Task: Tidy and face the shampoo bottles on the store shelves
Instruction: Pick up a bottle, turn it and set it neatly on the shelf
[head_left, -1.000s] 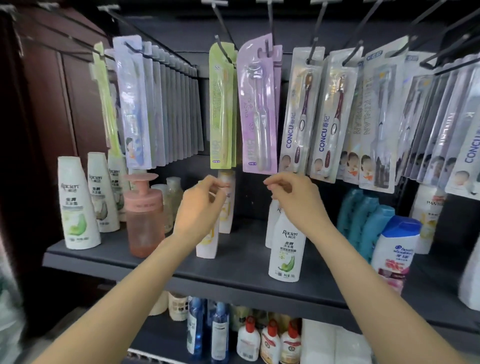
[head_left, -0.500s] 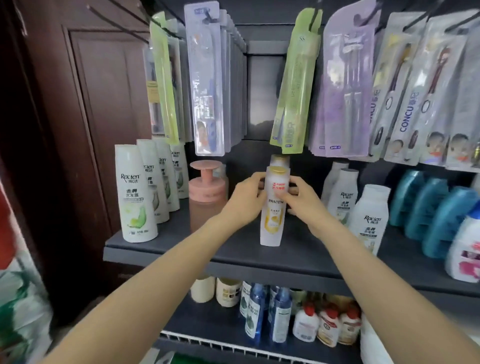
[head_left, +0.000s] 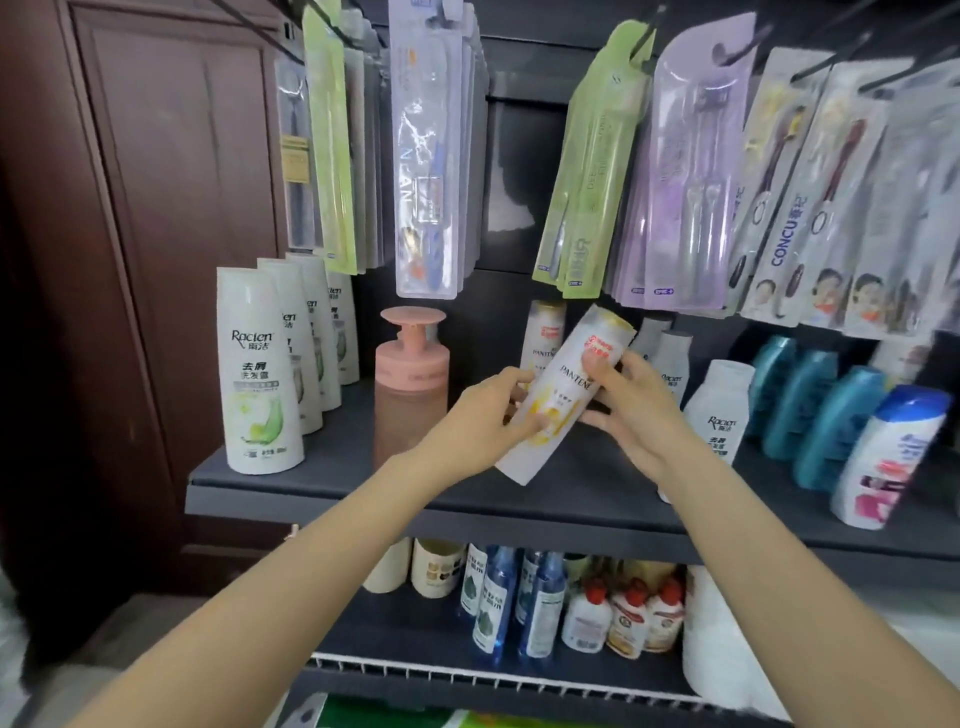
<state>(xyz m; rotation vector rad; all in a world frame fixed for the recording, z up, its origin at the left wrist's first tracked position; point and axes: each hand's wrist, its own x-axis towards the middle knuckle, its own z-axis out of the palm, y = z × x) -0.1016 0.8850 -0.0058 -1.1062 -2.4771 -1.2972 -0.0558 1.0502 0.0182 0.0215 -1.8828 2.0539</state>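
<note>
A white Pantene shampoo bottle (head_left: 563, 395) with a yellow label is tilted to the right above the dark shelf (head_left: 322, 480). My left hand (head_left: 480, 421) grips its lower part and my right hand (head_left: 626, 410) grips its upper part, thumb on the label. A second Pantene bottle (head_left: 543, 332) stands upright behind it. A row of white Raclen bottles (head_left: 257, 374) stands at the shelf's left, more Raclen bottles (head_left: 719, 410) at the right of my hands.
A pink pump bottle (head_left: 412, 379) stands just left of my hands. Teal bottles (head_left: 810, 405) and a blue-capped white bottle (head_left: 888, 457) fill the right. Toothbrush packs (head_left: 426, 156) hang close overhead. The lower shelf (head_left: 467, 675) carries small bottles. A wooden cabinet (head_left: 156, 208) is on the left.
Both hands took hold of the Pantene bottle, which stood upright half a second ago, and have now lifted and tilted it to the right. The view moved closer and leftward.
</note>
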